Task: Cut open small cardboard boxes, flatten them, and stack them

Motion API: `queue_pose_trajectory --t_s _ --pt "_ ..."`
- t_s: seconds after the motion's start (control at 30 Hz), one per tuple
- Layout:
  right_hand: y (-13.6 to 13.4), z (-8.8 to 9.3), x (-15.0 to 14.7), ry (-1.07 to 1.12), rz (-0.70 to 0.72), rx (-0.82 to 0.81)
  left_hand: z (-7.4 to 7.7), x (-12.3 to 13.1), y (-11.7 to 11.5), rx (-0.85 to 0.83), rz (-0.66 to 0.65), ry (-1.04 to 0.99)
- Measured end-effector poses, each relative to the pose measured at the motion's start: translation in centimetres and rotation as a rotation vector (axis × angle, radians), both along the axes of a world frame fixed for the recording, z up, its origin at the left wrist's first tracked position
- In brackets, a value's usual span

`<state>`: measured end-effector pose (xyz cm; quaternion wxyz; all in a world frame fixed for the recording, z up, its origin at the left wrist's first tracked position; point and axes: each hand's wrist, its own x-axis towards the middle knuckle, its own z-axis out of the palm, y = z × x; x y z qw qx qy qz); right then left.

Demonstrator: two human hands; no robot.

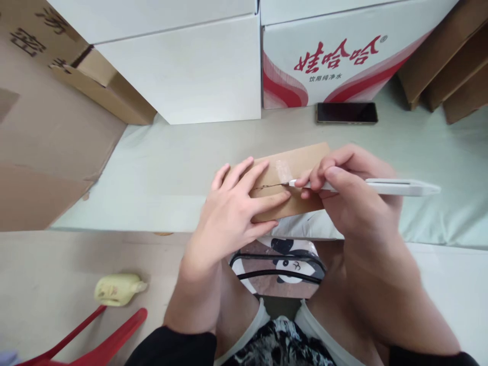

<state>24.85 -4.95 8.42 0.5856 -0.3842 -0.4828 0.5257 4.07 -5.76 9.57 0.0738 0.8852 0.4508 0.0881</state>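
Reaching up from black sleeves [175,348] at the bottom of the frame, two bare forearms [196,297] lead to both hands at the centre. The left grip [236,208] is spread and clasps nothing, its fingers fanned over the left end of a small cardboard box [301,157], with the thumb along the lower edge. The right grip [354,188] is closed around a white cutter [404,187], whose body points to the right of the frame and whose tip meets the seam [269,186] beside a strip of clear tape [283,170]. So the box lies between the two grips, slightly tilted, under the left fingers and partly hidden by the right ones; whether the right fingertips touch it, I cannot tell. It rests near the lower edge of a pale green cloth-covered surface [175,168]. Farther up, right of centre, a dark phone [346,113] lies flat just before a white carton with red lettering [331,68]. Beside that, at upper centre-left, stands a plain white carton [190,76]; brown cartons [446,56] fill the upper right corner, and a large brown carton [49,132] the left.
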Motion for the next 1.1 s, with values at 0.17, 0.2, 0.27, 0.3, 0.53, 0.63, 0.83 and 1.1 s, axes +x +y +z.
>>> queue_pose_trajectory --t_s 0.17,0.2,0.27,0.3,0.53,0.63,0.83,1.1 --pt "0.0 0.5 0.4 -0.040 -0.150 -0.004 0.0 0.0 0.0 0.002 -0.001 -0.014" --pt "0.1 0.8 0.7 -0.027 -0.207 0.000 0.0 0.0 0.0 0.001 -0.002 -0.020" --pt "0.6 1.1 1.4 0.059 -0.314 0.048 0.0 0.0 0.0 -0.002 -0.004 -0.033" --pt "0.9 1.2 2.0 0.121 -0.376 0.094 -0.1 0.0 0.0 -0.004 -0.004 -0.038" --pt "4.3 -2.8 5.7 -0.358 -0.902 0.326 -0.4 0.0 0.2 0.004 0.048 -0.155" --pt "5.4 -6.1 6.4 -0.861 -0.605 -0.095 -0.5 0.1 0.4 0.018 0.102 -0.285" --pt "6.4 -8.7 5.9 -1.113 -0.307 -0.276 -0.6 0.4 0.5 0.042 0.143 -0.408" --pt "4.6 -5.4 5.2 -0.420 -0.209 0.112 -1.9 -1.4 1.2 0.386 0.184 -1.042"
